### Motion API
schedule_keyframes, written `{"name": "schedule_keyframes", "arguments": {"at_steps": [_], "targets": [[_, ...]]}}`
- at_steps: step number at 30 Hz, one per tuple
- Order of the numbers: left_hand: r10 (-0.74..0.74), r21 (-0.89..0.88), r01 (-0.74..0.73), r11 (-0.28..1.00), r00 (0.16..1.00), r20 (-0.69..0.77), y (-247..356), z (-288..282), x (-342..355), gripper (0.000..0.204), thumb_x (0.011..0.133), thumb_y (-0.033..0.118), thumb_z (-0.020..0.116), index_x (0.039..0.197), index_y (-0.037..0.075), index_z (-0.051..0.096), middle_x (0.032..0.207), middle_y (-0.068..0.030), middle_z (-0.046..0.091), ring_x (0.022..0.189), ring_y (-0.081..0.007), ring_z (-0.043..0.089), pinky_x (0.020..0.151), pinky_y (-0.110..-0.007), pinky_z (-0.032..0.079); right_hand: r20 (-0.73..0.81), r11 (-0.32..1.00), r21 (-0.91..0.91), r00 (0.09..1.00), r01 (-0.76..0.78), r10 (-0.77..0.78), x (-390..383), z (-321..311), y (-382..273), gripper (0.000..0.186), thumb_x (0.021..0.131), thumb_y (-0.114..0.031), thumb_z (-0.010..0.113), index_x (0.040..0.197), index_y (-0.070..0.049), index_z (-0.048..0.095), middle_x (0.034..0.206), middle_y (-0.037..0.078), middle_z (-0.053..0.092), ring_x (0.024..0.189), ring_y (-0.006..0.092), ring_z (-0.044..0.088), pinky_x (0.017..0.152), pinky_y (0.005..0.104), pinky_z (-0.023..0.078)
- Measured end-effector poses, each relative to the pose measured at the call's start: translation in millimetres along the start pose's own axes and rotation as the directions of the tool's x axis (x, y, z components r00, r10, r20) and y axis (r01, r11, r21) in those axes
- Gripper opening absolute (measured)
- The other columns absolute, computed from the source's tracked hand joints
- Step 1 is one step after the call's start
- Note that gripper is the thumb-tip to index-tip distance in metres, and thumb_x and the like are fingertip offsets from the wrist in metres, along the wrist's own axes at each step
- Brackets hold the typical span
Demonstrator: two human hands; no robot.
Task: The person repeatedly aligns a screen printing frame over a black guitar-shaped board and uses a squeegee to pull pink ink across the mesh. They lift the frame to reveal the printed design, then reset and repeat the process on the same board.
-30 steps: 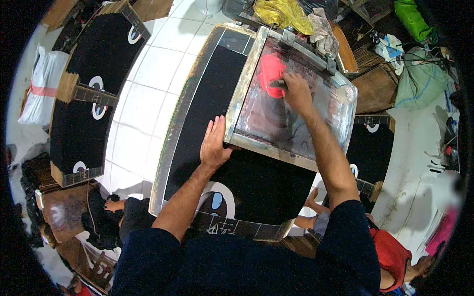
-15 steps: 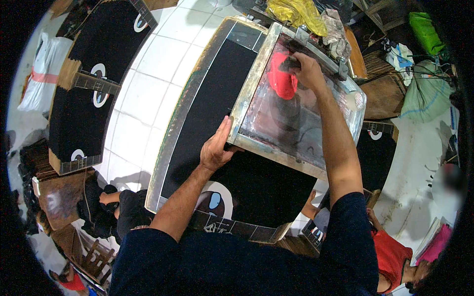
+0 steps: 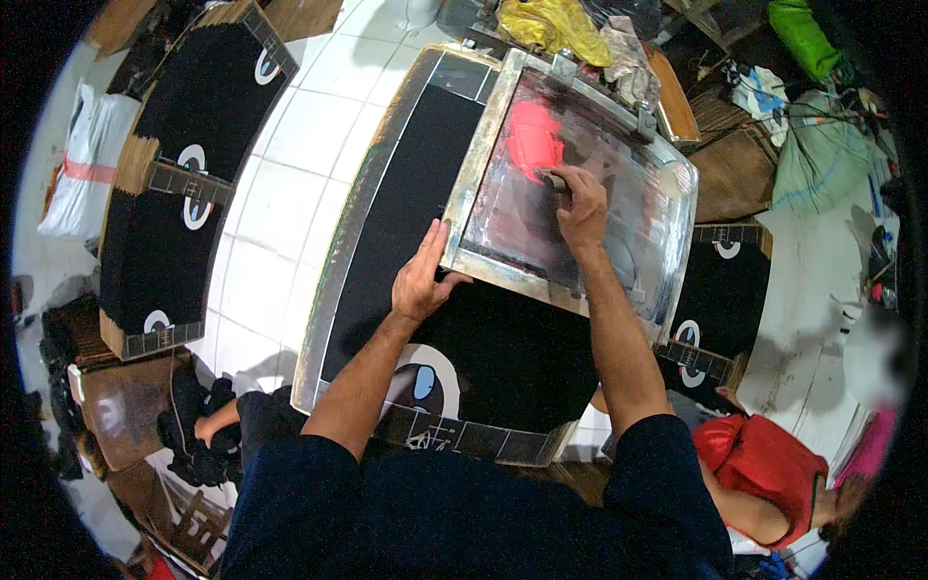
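Observation:
A silkscreen frame (image 3: 527, 288) lies over black fabric (image 3: 503, 338) on a long board, its mesh smeared and partly see-through. A thick patch of bright red ink (image 3: 534, 135) sits on the mesh's upper left. My right hand (image 3: 583, 208) grips a small dark squeegee (image 3: 552, 181) at the near end of this ink; most of the tool is hidden by the fingers. My left hand (image 3: 421, 280) holds the frame's near left corner, fingers along its outer side and thumb at the near edge. A printed eye (image 3: 423, 385) shows on the fabric near my left forearm.
At left stand more boards with black fabric (image 3: 150, 256) and eye prints; another board (image 3: 720, 290) lies at right. Yellow cloth (image 3: 556, 29) and a grey rag (image 3: 630, 63) lie beyond the frame's hinge clamps. A person in red (image 3: 768, 474) is at lower right, another person's arm (image 3: 218, 421) at lower left.
My right hand has drawn the squeegee nearer to me, down the mesh, and the red ink now lies uncovered behind it. My left hand keeps its place on the frame corner.

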State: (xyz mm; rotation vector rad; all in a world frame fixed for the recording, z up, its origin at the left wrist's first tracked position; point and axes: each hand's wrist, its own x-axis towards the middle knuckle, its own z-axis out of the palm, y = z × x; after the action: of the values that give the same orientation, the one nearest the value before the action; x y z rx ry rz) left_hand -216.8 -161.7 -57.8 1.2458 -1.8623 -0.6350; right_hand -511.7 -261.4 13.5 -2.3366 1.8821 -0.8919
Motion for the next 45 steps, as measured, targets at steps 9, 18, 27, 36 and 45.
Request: {"name": "schedule_keyframes", "arguments": {"at_steps": [9,18,27,36,45], "targets": [[0.16,-0.097,-0.176,0.98,0.976,-0.151,54,-37,31,0.099,0.075,0.028,0.093,0.155,-0.001,0.041,0.152,-0.0276,0.05,0.14,-0.0377,0.053,0.111,-0.044,0.049,-0.436,0.993,0.003,0.894,-0.114,0.104,-74,-60,-107,0.034,0.093,-0.01,0.062,0.126,-0.014,0.071,0.132,0.006,0.071,0.129,0.0244,0.063,0.107,0.0419,0.038],[0.038,-0.274,-0.179,0.945,0.891,-0.452,99,-126,136,0.1,0.08,0.03,0.091,0.157,0.002,0.035,0.14,-0.0197,0.056,0.098,-0.024,0.073,0.078,-0.035,0.059,-0.665,0.996,0.083,0.746,0.035,0.029,90,-184,-116,0.029,0.097,-0.031,0.069,0.121,-0.016,0.073,0.116,0.01,0.076,0.107,0.0323,0.072,0.093,0.043,0.054],[-0.763,0.576,0.546,0.608,0.603,0.234,-257,-160,-253,0.046,0.098,0.043,0.054,0.099,0.003,0.077,0.094,-0.0264,0.074,0.088,-0.0446,0.073,0.08,-0.054,0.056,-0.568,0.912,-0.139,0.786,-0.386,0.246,147,-234,-109,0.037,0.089,-0.041,0.074,0.122,-0.025,0.074,0.108,0.011,0.078,0.101,0.0355,0.073,0.088,0.0458,0.055],[-0.813,0.259,0.778,0.572,0.495,0.307,-205,-126,-441,0.04,0.098,0.03,0.061,0.136,0.017,0.063,0.117,-0.0123,0.072,0.103,-0.0306,0.069,0.087,-0.048,0.052,-0.531,0.88,-0.273,0.824,-0.388,0.199,185,-257,-53,0.055,0.089,-0.054,0.073,0.131,-0.019,0.071,0.125,0.013,0.074,0.117,0.034,0.069,0.099,0.0423,0.052],[-0.711,0.51,0.645,0.57,0.698,-0.088,-184,-127,-430,0.046,0.101,0.026,0.058,0.145,0.014,0.055,0.12,-0.0121,0.071,0.106,-0.0372,0.068,0.091,-0.051,0.054,-0.496,0.85,-0.322,0.839,-0.416,0.223,214,-268,-9,0.062,0.095,-0.054,0.067,0.139,-0.011,0.065,0.132,0.016,0.069,0.122,0.035,0.065,0.105,0.0449,0.047]]}}
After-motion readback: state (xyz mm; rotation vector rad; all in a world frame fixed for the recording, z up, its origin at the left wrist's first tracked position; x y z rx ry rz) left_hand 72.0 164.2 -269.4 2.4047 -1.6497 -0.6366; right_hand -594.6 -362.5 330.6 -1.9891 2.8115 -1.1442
